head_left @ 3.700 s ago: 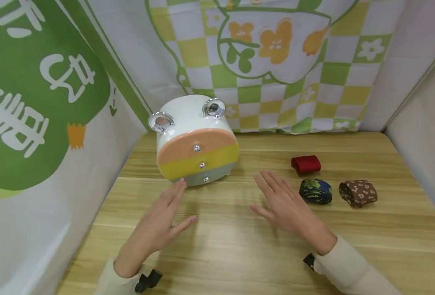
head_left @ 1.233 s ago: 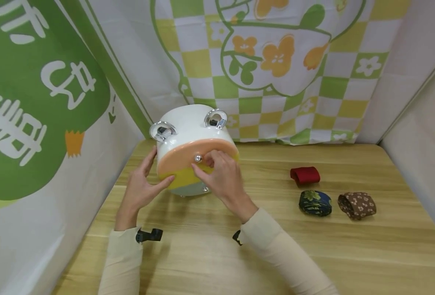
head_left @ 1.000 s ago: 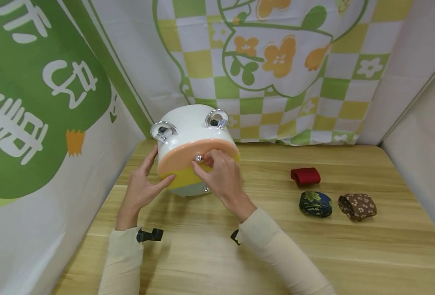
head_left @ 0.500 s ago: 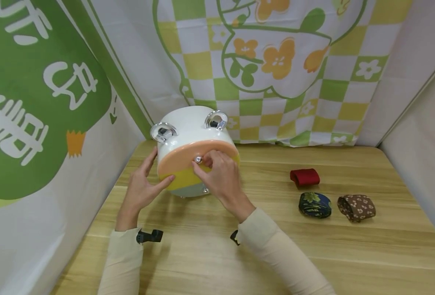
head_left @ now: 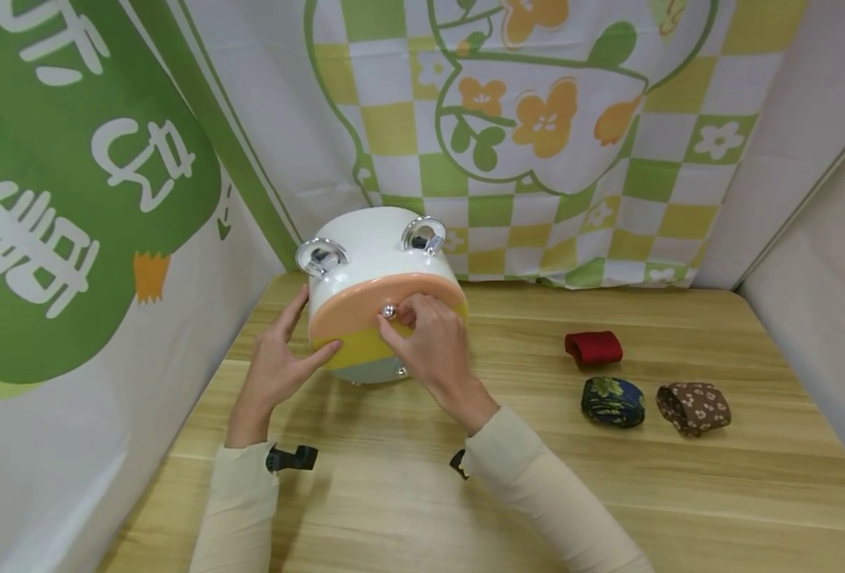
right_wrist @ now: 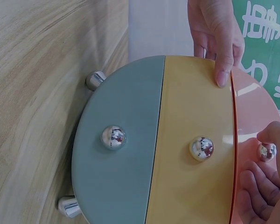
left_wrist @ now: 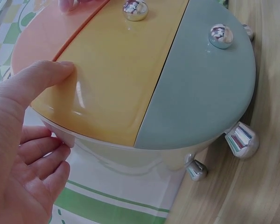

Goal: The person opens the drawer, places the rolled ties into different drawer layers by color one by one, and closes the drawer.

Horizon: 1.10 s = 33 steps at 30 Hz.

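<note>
A small white drawer cabinet (head_left: 375, 247) with chrome ring ears stands at the left of the table. Its front has an orange drawer (head_left: 354, 306), a yellow drawer (left_wrist: 116, 79) and a grey-green drawer (right_wrist: 119, 182), each with a chrome knob. My left hand (head_left: 274, 362) grips the cabinet's side, the thumb on the yellow front and the fingers along the outer wall. With thumb and fingers my right hand (head_left: 430, 338) pinches the top knob (head_left: 389, 311) of the orange drawer. A thin red edge shows along the orange drawer's border with the yellow one. In the head view my right hand hides the middle knob.
Three rolled neckties lie on the wooden table (head_left: 537, 493) at the right: a red tie (head_left: 593, 348), a navy leaf-patterned tie (head_left: 613, 402) and a brown flowered tie (head_left: 695, 407). A printed curtain (head_left: 537, 223) hangs behind the cabinet, and another cloth wall (head_left: 251, 231) rises at the left.
Both hands, earlier held apart over the table, have moved to the cabinet: the left to its side, the right to the top knob. During the last second they hold nearly still.
</note>
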Motion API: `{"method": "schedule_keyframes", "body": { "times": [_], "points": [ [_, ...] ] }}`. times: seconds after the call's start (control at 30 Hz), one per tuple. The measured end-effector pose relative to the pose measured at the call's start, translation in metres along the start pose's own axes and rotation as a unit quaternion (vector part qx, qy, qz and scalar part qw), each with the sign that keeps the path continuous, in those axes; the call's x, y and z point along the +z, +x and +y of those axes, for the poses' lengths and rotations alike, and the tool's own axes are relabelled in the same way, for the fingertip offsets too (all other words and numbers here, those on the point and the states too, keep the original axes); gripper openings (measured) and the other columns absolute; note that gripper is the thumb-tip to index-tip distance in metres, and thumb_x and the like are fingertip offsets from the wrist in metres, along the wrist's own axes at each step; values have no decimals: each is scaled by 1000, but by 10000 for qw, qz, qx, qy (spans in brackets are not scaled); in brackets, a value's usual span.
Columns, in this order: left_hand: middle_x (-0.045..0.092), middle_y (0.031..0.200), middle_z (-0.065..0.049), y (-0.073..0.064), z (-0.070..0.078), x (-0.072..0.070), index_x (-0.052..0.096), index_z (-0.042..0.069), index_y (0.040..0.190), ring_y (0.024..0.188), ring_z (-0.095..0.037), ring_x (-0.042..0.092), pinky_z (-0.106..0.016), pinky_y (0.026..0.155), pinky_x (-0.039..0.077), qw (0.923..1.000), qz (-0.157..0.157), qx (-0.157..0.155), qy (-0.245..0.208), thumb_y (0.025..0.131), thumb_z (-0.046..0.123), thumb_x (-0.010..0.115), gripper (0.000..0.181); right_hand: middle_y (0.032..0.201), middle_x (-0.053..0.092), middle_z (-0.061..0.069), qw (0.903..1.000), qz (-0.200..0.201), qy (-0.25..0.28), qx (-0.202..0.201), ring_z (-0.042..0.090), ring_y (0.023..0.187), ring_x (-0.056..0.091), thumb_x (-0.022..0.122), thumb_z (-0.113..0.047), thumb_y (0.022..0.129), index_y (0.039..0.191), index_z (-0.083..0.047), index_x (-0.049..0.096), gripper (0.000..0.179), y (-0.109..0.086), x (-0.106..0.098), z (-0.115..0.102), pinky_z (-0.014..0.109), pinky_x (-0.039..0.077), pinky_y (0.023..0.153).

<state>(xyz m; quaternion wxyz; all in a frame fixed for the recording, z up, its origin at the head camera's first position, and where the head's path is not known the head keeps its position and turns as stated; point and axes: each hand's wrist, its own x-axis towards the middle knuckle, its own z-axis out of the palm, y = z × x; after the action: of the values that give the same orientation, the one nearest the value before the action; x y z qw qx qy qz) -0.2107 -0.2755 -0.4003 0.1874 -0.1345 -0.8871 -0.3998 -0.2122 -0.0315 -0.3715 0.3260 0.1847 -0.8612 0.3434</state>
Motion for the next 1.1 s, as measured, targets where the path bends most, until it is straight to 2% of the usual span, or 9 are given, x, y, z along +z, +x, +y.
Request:
{"method": "schedule_keyframes", "body": {
  "times": [0.57,0.8,0.97,1.1],
  "points": [
    [39,155,-7,1,-2,-1,29,30,153,142,-34,37,-61,111,36,9999,22,101,-6,74,30,85,97,74,67,-5,9998,74,49,-159,7,66,64,72,-37,83,78,-13,62,26,-6,-3,1,21,52,59],
    [35,157,-5,0,-2,-2,28,29,153,143,-37,35,-64,111,34,10000,-57,28,7,74,28,85,97,73,67,-4,9997,44,51,-218,8,66,64,72,-36,84,77,-13,62,26,-10,-8,0,20,52,57],
    [34,157,-5,0,-1,-3,29,24,153,144,-34,33,-63,112,34,10000,-85,17,-9,73,25,85,98,74,67,-4,9996,11,45,-282,8,66,63,71,-36,84,78,-13,63,25,-12,-12,-2,18,51,57],
    [33,158,-3,-1,-2,-3,27,25,154,146,-32,31,-62,113,32,9999,-138,-15,-64,73,24,85,99,74,67,-4,9995,-17,29,-319,7,66,62,72,-35,84,79,-13,63,24,-15,-14,-2,18,50,57]
  ]
}}
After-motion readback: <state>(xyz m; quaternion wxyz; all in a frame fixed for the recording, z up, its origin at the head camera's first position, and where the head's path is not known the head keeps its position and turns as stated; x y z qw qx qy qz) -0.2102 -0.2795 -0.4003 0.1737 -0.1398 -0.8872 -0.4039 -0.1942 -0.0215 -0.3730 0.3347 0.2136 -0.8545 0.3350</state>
